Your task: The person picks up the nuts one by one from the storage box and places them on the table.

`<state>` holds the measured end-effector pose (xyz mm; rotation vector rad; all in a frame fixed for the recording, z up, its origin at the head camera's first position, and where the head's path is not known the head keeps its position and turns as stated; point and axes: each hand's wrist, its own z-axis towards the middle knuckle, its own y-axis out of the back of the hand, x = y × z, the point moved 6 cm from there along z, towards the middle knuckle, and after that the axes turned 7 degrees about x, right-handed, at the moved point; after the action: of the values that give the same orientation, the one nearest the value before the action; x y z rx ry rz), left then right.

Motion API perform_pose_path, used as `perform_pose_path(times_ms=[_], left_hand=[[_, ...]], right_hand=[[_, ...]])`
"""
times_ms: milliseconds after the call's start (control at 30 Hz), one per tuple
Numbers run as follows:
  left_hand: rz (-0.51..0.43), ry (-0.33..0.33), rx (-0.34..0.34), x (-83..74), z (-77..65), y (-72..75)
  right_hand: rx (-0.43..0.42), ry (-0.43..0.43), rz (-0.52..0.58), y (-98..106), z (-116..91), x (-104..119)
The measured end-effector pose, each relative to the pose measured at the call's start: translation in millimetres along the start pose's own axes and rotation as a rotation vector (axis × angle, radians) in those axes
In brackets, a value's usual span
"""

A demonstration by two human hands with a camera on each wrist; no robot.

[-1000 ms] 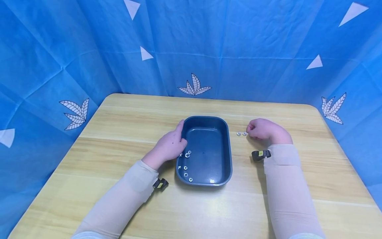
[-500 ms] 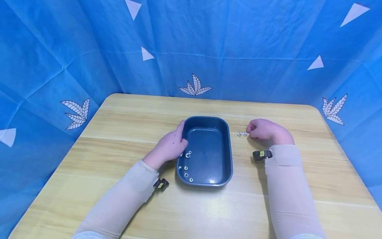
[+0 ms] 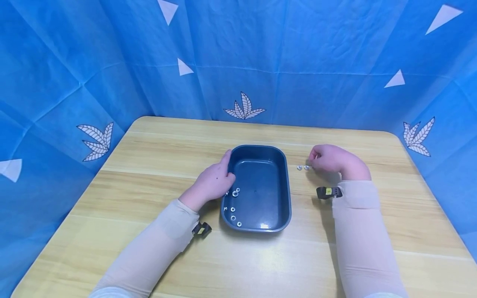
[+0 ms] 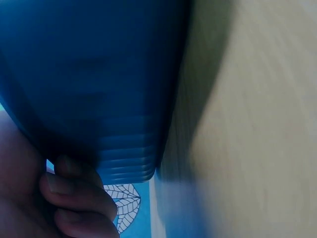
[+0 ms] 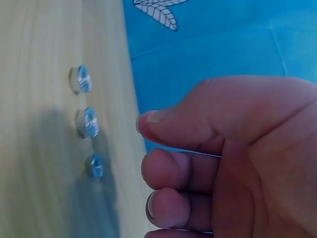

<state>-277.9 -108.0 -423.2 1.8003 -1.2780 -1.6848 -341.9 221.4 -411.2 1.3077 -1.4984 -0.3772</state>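
Observation:
A dark blue rectangular tray [image 3: 257, 230] stands on the wooden table. My left hand [image 3: 210, 182] grips its left wall, thumb over the rim and fingers curled against the outside [image 4: 74, 188]. Several small metal nuts [image 3: 232, 218] lie inside along the tray's left side. Right of the tray, three shiny nuts form a row on the table: one nut [image 5: 81, 79], a middle nut [image 5: 89, 123] and a smaller-looking nut [image 5: 95, 166]. My right hand [image 3: 329, 159] hovers just above the row's right end. Its thumb and fingers are loosely bent and parted, with nothing between them.
The light wooden table [image 3: 167, 145] has a rounded far edge. Blue cloth [image 3: 316, 62] printed with leaves and white triangles hangs behind it and on both sides. A dark wrist camera [image 3: 328, 193] sits below each hand.
My right hand has lifted slightly off the row of nuts, and its finger and thumb have parted. The left hand and tray have stayed in place; the head view has shifted a little.

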Motion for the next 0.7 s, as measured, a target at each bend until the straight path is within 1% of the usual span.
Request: perform_pose_path(times_ms=[333,533,700], left_hand=[[-0.027,0.007,0.010,2.3,0.0,0.3],[-0.030,0.008,0.004,3.2,0.0,1.5],[-0.031,0.000,0.007,2.3,0.1,0.4]], right_hand=[[-0.062,0.067,-0.054,10,-5,20],[-0.102,0.119,-0.094,15,-10,41],[-0.109,0.160,-0.102,13,-14,59]])
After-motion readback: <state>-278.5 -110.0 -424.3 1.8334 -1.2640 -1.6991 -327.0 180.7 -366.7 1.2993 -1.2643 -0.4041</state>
